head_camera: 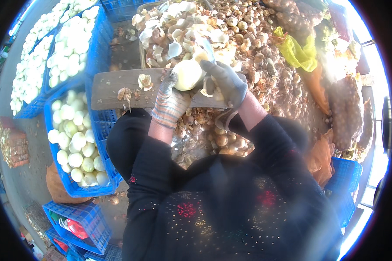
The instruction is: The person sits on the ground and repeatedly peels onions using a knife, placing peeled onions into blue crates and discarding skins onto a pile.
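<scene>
My gloved left hand [172,98] grips a pale peeled onion [187,75] from its left side, over a wooden board [117,94]. At the onion's right is my gloved right hand [224,81], its fingers bent around a knife [207,49] whose pale blade points up and away; the handle is mostly hidden. Loose skin [207,89] hangs just under the right fingers. Scraps of dry onion skin [145,81] lie on the board to the left. Beyond the board, a container [141,49] is heaped with onion peelings [173,36].
A blue plastic crate [60,163] of peeled onions stands at my left, with more filled crates [94,42] behind. Unpeeled onions [222,140] lie between my knees and in a heap at the right. Beyond that heap are a yellow net bag [299,52] and full mesh sacks [346,111].
</scene>
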{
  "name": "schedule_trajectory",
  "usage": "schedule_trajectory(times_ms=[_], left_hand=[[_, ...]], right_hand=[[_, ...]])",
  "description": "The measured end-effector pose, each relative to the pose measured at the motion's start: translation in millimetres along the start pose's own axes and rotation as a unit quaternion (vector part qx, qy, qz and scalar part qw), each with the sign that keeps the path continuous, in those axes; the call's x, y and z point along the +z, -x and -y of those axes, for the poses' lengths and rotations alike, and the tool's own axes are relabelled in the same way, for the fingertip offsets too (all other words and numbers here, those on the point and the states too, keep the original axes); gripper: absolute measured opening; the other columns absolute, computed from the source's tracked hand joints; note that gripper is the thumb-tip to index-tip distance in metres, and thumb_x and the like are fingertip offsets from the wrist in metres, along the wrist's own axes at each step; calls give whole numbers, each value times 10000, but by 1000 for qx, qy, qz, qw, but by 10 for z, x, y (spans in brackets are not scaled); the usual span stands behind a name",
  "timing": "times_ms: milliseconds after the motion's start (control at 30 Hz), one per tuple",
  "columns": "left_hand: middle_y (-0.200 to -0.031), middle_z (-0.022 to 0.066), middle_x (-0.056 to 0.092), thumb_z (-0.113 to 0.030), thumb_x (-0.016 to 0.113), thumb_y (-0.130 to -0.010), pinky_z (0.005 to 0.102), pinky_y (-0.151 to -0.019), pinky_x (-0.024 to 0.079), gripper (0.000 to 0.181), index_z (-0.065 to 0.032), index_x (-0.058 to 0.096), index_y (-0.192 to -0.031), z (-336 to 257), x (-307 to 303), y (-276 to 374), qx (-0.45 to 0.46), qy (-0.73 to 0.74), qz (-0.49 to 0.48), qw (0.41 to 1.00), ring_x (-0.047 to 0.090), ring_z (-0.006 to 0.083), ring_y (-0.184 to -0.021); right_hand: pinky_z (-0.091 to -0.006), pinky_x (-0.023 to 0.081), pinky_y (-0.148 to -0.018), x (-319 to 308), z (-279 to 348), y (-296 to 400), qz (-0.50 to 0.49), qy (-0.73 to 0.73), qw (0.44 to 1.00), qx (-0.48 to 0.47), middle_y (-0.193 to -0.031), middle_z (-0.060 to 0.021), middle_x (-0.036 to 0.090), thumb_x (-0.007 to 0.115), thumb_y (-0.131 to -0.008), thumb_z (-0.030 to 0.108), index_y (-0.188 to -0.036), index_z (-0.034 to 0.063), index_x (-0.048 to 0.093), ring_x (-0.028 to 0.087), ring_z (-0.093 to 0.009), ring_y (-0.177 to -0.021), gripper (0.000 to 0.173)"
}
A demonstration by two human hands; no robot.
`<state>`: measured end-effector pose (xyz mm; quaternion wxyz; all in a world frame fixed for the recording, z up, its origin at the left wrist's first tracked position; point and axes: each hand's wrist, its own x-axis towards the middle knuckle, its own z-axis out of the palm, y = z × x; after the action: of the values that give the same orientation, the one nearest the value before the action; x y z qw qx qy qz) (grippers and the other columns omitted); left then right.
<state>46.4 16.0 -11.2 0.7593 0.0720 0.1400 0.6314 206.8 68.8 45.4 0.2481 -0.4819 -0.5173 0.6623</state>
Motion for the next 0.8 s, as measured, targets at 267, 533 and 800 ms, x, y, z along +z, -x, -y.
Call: schedule_trajectory(times_ms=[267, 533, 800], left_hand=[[-1259, 125, 515, -403, 514, -863, 433, -952, 416, 504, -109, 452, -1267, -104, -51, 63, -34, 95, 86, 991, 460, 249, -1201], [-1227, 91, 526, -367, 564, -845, 434, -890, 469, 517, -87, 443, -1263, -173, -118, 20, 21, 57, 76, 995, 510, 217, -1132], [-1233, 111, 483, -259, 707, -779, 407, -894, 496, 640, -51, 391, -1295, -209, 61, 130, 80, -9, 26, 996, 528, 271, -1091]], right_hand=[[-271, 470, -429, -112, 249, -182, -185, 71, 977, -84, -785, -113, 625, 571, -879, 175, -1104, -18, 491, 584, -150, -511, 307], [-354, 523, -630, -14, 592, 34, -88, 404, 908, -68, -778, -143, 646, 605, -818, 206, -1001, -27, 550, 655, -245, -727, 301], [-411, 492, -645, 564, 274, 500, -102, 496, 839, -199, -772, -166, 609, 579, -837, 206, -937, 26, 522, 619, -338, -740, 214]])
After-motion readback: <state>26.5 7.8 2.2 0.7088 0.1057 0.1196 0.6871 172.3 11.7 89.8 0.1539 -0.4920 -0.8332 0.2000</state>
